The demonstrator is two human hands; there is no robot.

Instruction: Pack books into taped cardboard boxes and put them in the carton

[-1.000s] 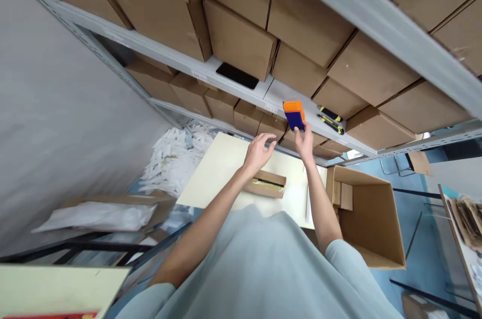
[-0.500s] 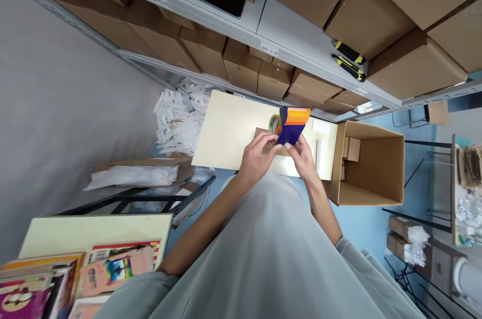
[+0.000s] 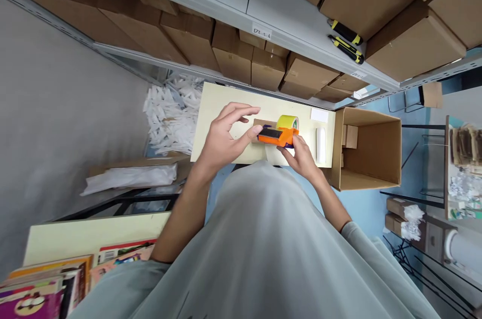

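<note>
An orange and dark blue tape dispenser (image 3: 287,136) with a yellow tape roll (image 3: 286,121) is above the table, lying on its side with a black strip facing up. The fingers of my right hand (image 3: 302,157) grip its right end. My left hand (image 3: 226,138) is to the left, fingers spread and curved; its thumb tip is at the dispenser's left end, and whether it touches I cannot tell. Behind the dispenser, a brown cardboard piece (image 3: 258,134) lies on the pale tabletop (image 3: 222,108), partly hidden.
An open carton (image 3: 371,183) holding small boxes stands right of the tabletop. A white roll-shaped item (image 3: 321,145) lies near it. The shelf (image 3: 286,12) above holds boxes and two utility knives (image 3: 346,40). White paper scraps (image 3: 169,113) are heaped at left; books (image 3: 41,289) lie lower left.
The tape dispenser has turned from upright onto its side, its roll now showing yellow. My left hand has let go and moved left, opening. My right hand keeps its grip.
</note>
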